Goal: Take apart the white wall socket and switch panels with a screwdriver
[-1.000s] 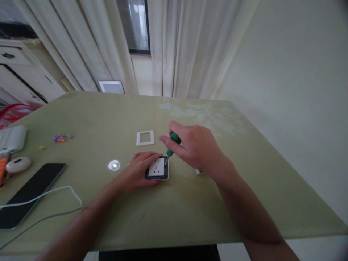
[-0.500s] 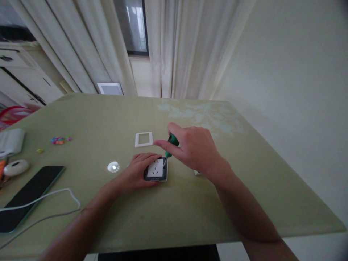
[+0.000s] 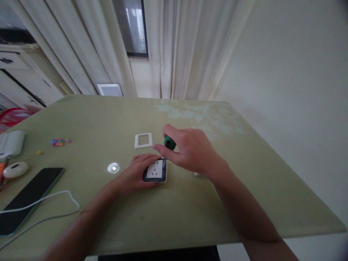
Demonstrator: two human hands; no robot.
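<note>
My left hand [image 3: 138,172] grips a wall socket [image 3: 154,169] from its left side, thumb along the near edge and fingers over the far edge. The socket has a white face with slots and a dark surround, and it lies face up on the table. In my right hand [image 3: 190,148] is a screwdriver with a green handle [image 3: 170,143], fingers closed round it. Its thin shaft slants down to the right side of the socket; the exact tip is hard to make out. Just beyond the socket lies a white square frame [image 3: 143,140].
A small white piece [image 3: 197,174] shows partly under my right wrist. To the left are a shiny clear disc [image 3: 113,168], a phone [image 3: 29,199] with a white cable [image 3: 54,194] across it, colourful small bits [image 3: 58,142] and a round white object [image 3: 16,169]. A wall borders the table's right.
My right hand has turned slightly, and the screwdriver's handle has shifted a little left and tilted. My left hand keeps its hold on the socket.
</note>
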